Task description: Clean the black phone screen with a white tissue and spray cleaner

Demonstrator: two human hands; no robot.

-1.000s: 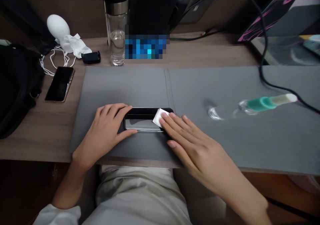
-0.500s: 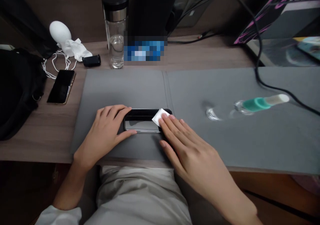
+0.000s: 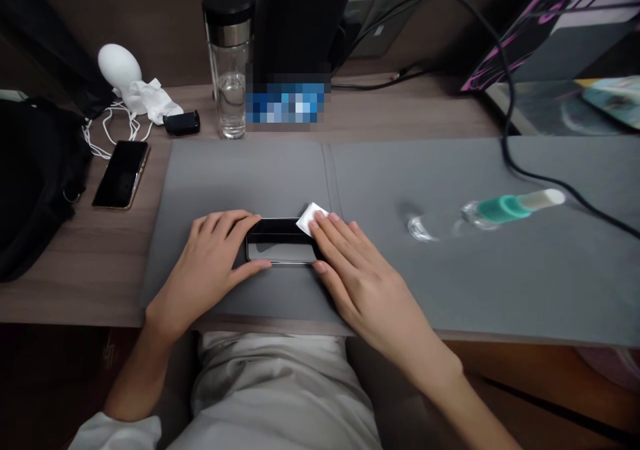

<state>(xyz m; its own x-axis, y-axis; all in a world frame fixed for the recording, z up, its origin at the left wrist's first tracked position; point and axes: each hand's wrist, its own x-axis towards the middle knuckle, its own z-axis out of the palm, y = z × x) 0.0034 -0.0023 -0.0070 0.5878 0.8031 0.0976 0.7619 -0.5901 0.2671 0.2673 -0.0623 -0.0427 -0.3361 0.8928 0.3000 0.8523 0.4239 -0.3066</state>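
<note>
A smartphone (image 3: 283,251) lies crosswise on the grey desk mat, its dark glass catching a pale reflection. Its left end sits between the thumb and fingers of my left hand (image 3: 205,263), which steadies it by the edges. A small folded white wipe (image 3: 309,219) rests over the phone's upper right edge. The fingers of my right hand (image 3: 363,277) press on this wipe, lying nearly flat, with the thumb at the phone's lower edge. The right hand covers the phone's right end.
To the right on the mat (image 3: 475,290) lie a spray bottle (image 3: 505,209) with green liquid and a clear cap (image 3: 419,229). A black cable (image 3: 510,137) crosses there. Behind stands a glass water bottle (image 3: 231,97). Another phone (image 3: 121,175) and a black bag (image 3: 35,183) are at left.
My right hand has slid the wipe slightly left and away from me, up to the phone's far edge. The left hand and the phone hold their place.
</note>
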